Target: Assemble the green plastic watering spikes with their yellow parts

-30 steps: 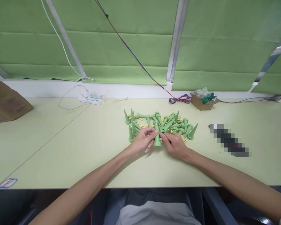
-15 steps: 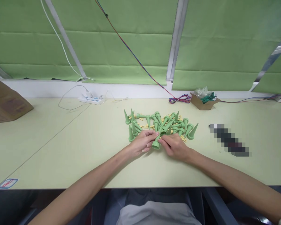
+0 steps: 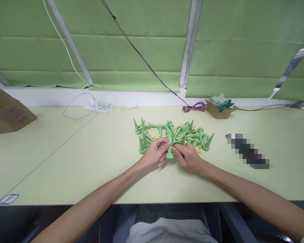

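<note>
My left hand (image 3: 155,153) is closed on a green spike (image 3: 170,155) whose wide round end points toward me. Against the right side of that spike, my right hand (image 3: 188,157) is pinched; whatever lies between its fingertips is too small to make out. Just beyond both hands lies a pile of green spikes (image 3: 204,139) with small yellow pieces (image 3: 198,150) among them. Some spikes stand on their wide ends with the tips up, such as the upright spike (image 3: 142,145) left of the pile.
A cardboard box (image 3: 8,113) is at the far left, a power strip (image 3: 99,107) behind. Bundled wires (image 3: 194,107) and a small open box (image 3: 219,112) with plastic wrap are at the back right. A blurred dark object (image 3: 248,152) lies on the table (image 3: 78,172).
The held spike has turned more upright in the view, its wide end shifting slightly right. My left hand has rolled a little, with its fingers lower around the spike.
</note>
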Motion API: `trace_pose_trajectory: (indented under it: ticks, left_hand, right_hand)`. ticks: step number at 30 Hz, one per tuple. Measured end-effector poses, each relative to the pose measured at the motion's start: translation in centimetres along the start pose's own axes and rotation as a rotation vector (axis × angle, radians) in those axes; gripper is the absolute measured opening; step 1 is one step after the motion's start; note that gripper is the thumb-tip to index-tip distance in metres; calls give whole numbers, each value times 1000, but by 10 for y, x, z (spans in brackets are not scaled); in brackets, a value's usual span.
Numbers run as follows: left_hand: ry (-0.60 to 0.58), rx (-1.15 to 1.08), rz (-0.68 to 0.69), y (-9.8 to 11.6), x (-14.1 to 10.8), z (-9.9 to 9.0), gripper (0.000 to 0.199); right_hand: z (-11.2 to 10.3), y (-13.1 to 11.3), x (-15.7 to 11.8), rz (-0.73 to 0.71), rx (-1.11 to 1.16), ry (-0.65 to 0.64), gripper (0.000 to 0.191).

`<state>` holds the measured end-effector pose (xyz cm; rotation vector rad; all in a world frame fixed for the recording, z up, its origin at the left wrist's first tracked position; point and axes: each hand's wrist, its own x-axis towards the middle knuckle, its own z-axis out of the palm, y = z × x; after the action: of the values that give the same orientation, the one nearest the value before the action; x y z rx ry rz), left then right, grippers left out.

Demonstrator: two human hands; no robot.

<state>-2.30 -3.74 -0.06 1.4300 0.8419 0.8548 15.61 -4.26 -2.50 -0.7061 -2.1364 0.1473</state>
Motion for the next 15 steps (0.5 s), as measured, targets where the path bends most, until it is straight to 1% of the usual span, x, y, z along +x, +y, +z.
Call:
trace_pose_trajectory:
  ticks: [5,10,15]
  left_hand:
    - [43,77,57,4,-3,3,37]
    - [87,166,138,0,-3,3,33]
    - [129,259,213,-3,-6,3,27]
  right_hand:
    - [-1,-3,1,1,1,-5,28]
    - [-2,-6,3,7,23,-1,28]
    - [-2,-8,3,75,76,8,30]
